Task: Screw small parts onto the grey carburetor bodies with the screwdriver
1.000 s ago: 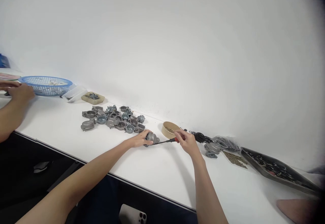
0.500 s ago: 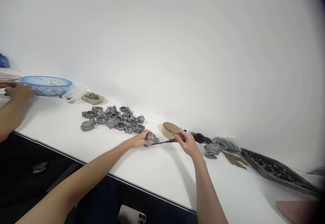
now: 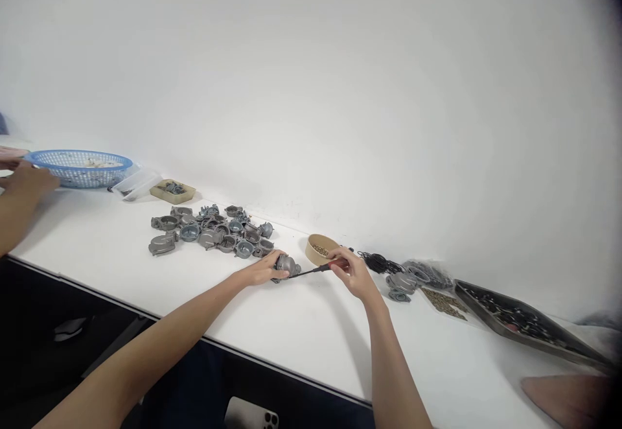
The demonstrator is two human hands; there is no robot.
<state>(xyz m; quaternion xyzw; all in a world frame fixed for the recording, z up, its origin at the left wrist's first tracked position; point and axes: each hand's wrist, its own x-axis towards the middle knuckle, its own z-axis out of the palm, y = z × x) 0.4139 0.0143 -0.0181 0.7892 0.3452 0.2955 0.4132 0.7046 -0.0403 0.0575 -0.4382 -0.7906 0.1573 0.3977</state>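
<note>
My left hand [image 3: 262,270] is closed around a rounded grey metal housing [image 3: 287,266] and keeps it against the white table. My right hand [image 3: 354,273] grips a screwdriver [image 3: 340,263] by its red and black handle. The dark shaft points left, and its tip meets the lower side of the housing; the exact contact is too small to make out. Just behind the screwdriver stands a round tan bowl [image 3: 315,255] with small brass-coloured screws inside. To the left of my left hand lies a group of similar grey metal housings [image 3: 210,240].
A yellowish tray [image 3: 160,194] and blue basket [image 3: 78,181] stand left, near another person's hand [image 3: 34,179]. To the right are black cords [image 3: 379,262], small brass-coloured parts [image 3: 444,303] and a dark tray [image 3: 500,333]. A phone [image 3: 245,414] is below the table edge.
The fingers of my right hand have shifted to wrap more around the screwdriver handle. My left hand still holds the housing. The whole view has shifted slightly.
</note>
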